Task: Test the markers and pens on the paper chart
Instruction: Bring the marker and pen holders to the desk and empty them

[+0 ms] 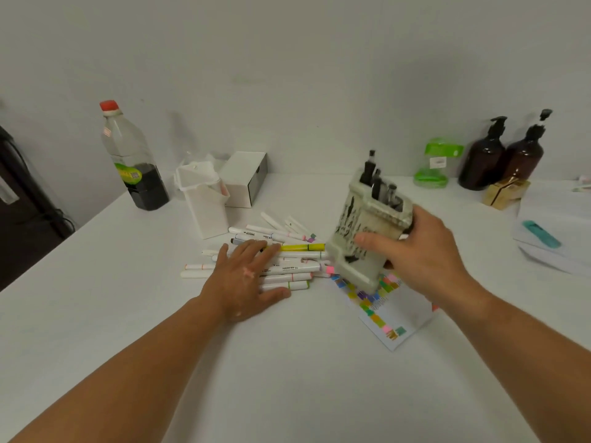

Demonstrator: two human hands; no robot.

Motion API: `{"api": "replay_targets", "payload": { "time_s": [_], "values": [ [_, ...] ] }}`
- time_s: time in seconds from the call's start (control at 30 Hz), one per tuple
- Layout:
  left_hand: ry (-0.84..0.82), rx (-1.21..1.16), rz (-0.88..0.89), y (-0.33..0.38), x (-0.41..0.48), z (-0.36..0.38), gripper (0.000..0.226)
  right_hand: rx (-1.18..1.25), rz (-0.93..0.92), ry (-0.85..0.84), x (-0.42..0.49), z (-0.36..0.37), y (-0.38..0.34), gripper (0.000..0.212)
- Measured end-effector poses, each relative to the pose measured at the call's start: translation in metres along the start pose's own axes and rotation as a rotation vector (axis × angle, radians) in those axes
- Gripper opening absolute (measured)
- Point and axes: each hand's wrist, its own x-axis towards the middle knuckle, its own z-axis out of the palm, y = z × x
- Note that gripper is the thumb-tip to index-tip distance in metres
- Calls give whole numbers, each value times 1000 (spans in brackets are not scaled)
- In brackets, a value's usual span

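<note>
A heap of white-barrelled markers [287, 266] lies on the white table, with a yellow highlighter [302, 247] across its top. My left hand [244, 281] rests flat on the heap with fingers spread, holding nothing. My right hand [419, 254] grips a cream pen holder [361, 238] with black ink drawings, tilted and lifted above the table. Several dark pens [372, 177] stick out of its top. Under the holder lies the paper chart [388, 310], its left edge covered with coloured swatches.
A white box-shaped holder [204, 203] and a white carton [246, 179] stand behind the heap. A plastic bottle of dark liquid [134, 161] is at the back left. Two brown pump bottles [502, 158], a green container [436, 164] and a gold box [505, 191] line the back right.
</note>
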Motion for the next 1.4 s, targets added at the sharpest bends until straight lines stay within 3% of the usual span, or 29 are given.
{"api": "replay_targets", "payload": {
  "time_s": [0.17,0.27,0.37,0.43,0.47,0.53,0.6,0.63,0.8,0.93,1.0,1.07,1.17,1.3,1.4],
  "values": [
    [8,-21,-92,9,-16,-4,97,61,38,-81,-61,15,3,49],
    [53,-65,-134,17,-27,-12,88,108,30,-97,-86,23,2,51],
    [226,-108,-115,34,-44,-24,65,135,24,-131,-102,28,3,54],
    [355,-324,-125,45,-58,-36,51,136,6,-147,-110,31,5,57],
    [325,-504,-132,53,-66,-46,56,144,-2,-150,-114,32,5,57],
    [68,-796,-75,72,-76,-66,93,185,-17,-151,-120,37,1,56],
    [-79,-837,29,89,-77,-76,135,252,-15,-184,-123,47,-6,54],
    [-85,-818,57,94,-76,-80,145,329,11,-221,-126,53,-10,53],
    [-75,-594,62,80,-73,-108,150,733,115,-363,-137,82,-23,45],
    [-62,-241,88,66,-77,-121,145,902,206,-527,-140,93,-24,48],
    [-75,-45,118,58,-74,-130,143,902,239,-613,-135,90,-19,61],
    [-119,199,149,47,-68,-142,143,751,248,-586,-126,84,-10,86],
    [-260,515,195,42,-57,-153,143,266,94,-520,-113,80,2,133],
    [-392,797,358,64,-38,-142,147,-158,-214,-476,-109,99,8,134],
    [-388,899,395,72,-28,-140,147,-299,-213,-394,-104,108,16,129]
  ]
}}
